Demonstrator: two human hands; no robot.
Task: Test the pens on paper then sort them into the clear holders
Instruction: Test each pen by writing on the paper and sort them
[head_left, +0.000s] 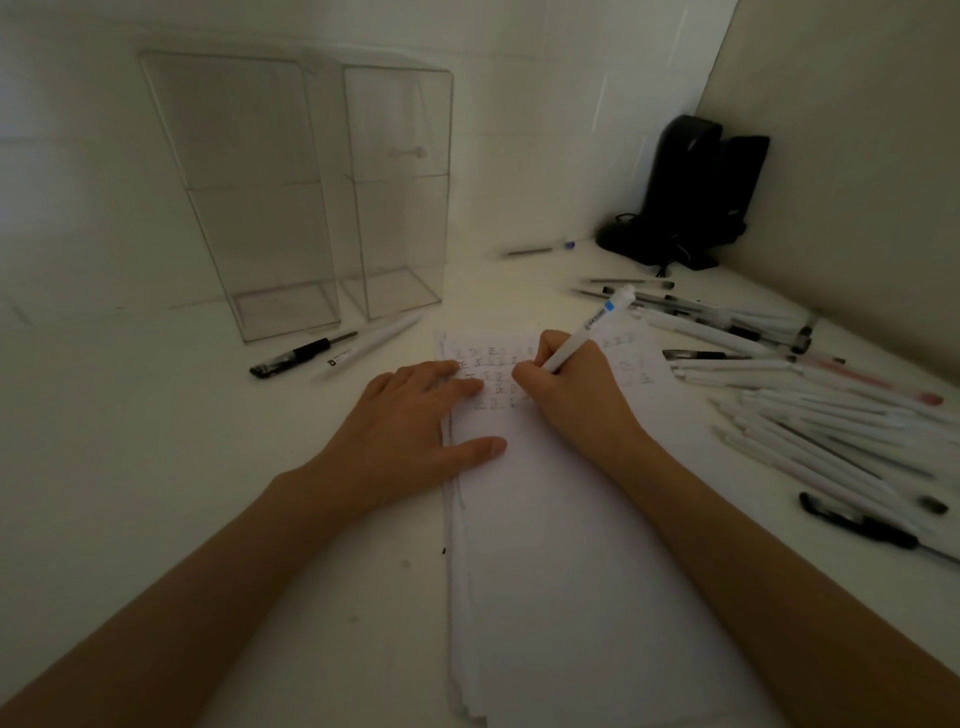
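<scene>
While the left hand (415, 431) lay flat with straight fingers on the paper stack (561, 571), the right hand (566, 395) gripped a white pen (587, 332), its tip on the sheet, before two clear holders (311, 208).

White surface (156, 467) carrying holders, paper, loose pens.
Far left: left clear holder (244, 197) and right clear holder (397, 192), upright, side by side. Just near of them a black pen (296, 357) and a white pen (371, 340) lie angled, close together. Paper stack (561, 571) runs from centre to the near edge, with handwritten marks at its far end. Pen pile (810, 415), mostly white, spreads along the right; a black-grip pen (857, 522) lies on its near side. Blue-tipped pen (540, 250) alone at far centre. Black device (691, 197) with a cable in the far right corner.
</scene>
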